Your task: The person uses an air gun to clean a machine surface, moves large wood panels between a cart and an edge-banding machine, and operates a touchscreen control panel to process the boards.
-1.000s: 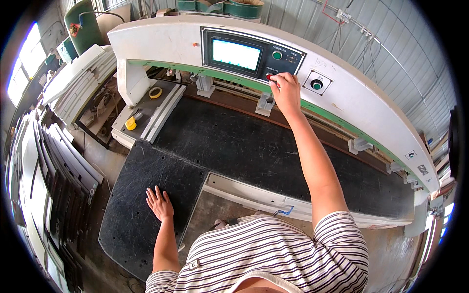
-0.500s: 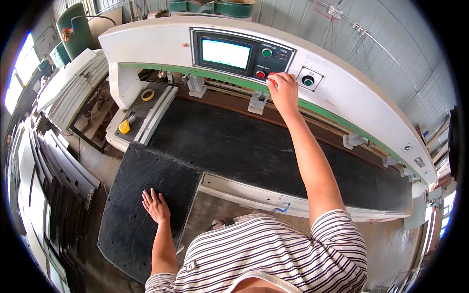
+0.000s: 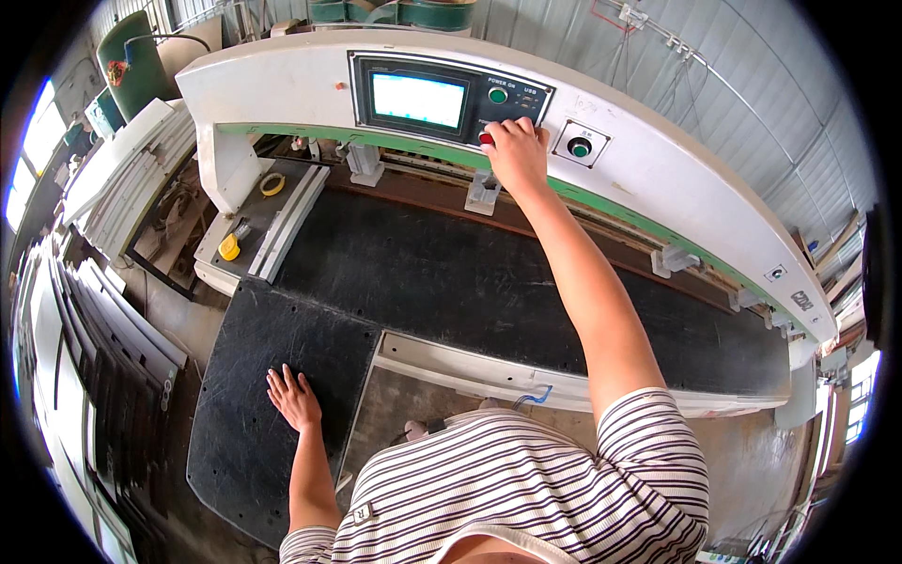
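My right hand (image 3: 519, 153) reaches up to the dark control panel (image 3: 423, 137) on the white machine beam. Its fingers are curled, with the thumb side against a red push button (image 3: 486, 138). What lies under the curled fingers is hidden. Above it on the panel are a green button (image 3: 498, 95) and a lit screen (image 3: 417, 100). To its right, a black-ringed green knob (image 3: 580, 148) sits on a white plate. Lower down at the left, my left hand (image 3: 295, 399) rests flat on the black worktable (image 3: 272, 343), holding nothing, fingers spread.
A yellow tape measure (image 3: 229, 246), a tape roll (image 3: 272, 184) and a metal rail (image 3: 293, 226) lie at the table's left. Grey clamps (image 3: 483, 193) line the slot beneath the beam. Stacked sheets (image 3: 103, 320) stand far left. A blue hook-shaped piece (image 3: 533, 396) protrudes from the front edge.
My right hand has shifted left and slightly up on the panel, over to the red push button; the red knob it touched before is now covered. My left hand stays flat.
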`<state>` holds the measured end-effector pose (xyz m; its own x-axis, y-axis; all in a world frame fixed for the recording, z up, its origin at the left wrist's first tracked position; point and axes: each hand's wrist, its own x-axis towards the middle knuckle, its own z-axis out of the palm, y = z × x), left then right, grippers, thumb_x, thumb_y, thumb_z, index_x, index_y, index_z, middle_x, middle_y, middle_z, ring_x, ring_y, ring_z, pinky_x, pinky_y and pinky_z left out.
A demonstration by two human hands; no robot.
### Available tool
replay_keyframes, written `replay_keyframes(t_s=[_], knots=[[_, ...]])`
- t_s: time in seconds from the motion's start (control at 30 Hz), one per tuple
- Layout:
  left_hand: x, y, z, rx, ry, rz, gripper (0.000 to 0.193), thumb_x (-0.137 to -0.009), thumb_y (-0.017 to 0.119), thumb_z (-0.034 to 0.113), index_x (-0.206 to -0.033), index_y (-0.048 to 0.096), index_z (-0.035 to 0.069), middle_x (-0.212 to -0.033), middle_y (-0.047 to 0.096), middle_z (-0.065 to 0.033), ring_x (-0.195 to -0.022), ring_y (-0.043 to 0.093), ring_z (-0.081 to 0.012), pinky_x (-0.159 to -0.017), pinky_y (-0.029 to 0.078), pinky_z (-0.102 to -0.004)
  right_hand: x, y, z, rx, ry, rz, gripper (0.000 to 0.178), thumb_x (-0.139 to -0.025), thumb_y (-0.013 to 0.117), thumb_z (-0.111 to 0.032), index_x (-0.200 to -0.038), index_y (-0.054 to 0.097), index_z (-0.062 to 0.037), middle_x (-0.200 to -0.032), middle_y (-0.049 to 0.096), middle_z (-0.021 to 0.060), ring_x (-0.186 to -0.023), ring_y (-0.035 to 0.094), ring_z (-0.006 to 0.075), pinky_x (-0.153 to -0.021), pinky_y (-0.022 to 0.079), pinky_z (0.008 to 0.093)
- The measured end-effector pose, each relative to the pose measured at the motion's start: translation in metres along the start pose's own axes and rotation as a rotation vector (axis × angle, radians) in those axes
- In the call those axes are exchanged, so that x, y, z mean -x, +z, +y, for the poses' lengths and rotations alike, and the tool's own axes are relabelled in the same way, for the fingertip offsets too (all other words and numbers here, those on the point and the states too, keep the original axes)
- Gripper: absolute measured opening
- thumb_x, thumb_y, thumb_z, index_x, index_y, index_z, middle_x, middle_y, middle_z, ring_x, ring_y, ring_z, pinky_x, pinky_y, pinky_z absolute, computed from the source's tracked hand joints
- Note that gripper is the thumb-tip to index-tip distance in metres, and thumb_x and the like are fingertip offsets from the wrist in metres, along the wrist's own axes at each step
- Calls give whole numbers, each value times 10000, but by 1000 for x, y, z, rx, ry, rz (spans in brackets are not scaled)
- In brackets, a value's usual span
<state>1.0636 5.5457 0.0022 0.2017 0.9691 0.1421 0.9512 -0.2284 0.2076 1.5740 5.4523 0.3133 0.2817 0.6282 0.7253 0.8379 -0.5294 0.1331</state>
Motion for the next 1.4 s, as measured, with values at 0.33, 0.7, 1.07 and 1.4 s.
replay_keyframes(t_s=[0.33, 0.7, 1.07, 1.4], knots=[[0, 1, -2, 13, 0, 16, 488, -1035, 408, 365, -1454, 450, 119, -1572, 306, -168, -1473, 251, -294, -1208, 166, -436, -12, 16, 1, 128, -95, 58, 27, -824, 607, -125, -843, 619, -140, -833, 593, 0, -915, 575, 204, -801, 399, 393], [1, -2, -2, 11, -10, 6, 492, -1040, 393, 372, -1460, 441, 121, -1577, 298, -159, -1474, 242, -301, -1207, 160, -436, 19, -13, -20, -118, -201, 259, 99, -851, 615, -96, -948, 633, -105, -935, 615, 17, -972, 575, 234, -854, 422, 417], [0, 1, 0, -3, -4, 17, 487, -1032, 410, 372, -1450, 454, 127, -1572, 310, -158, -1469, 254, -304, -1202, 174, -440, 297, 30, 1, -241, 99, -826, 667, -835, 742, -267, -1381, 429, -46, -1410, 470, 163, -1316, 453, 326, -1103, 354, 469], [0, 0, 3, -16, -12, 6, 494, -1022, 426, 376, -1452, 447, 135, -1571, 310, -154, -1472, 247, -301, -1203, 167, -443, 352, 29, 34, -153, 292, -1215, 951, -816, 729, -500, -1507, 277, -27, -1578, 232, 239, -1451, 270, 382, -1183, 254, 497]])
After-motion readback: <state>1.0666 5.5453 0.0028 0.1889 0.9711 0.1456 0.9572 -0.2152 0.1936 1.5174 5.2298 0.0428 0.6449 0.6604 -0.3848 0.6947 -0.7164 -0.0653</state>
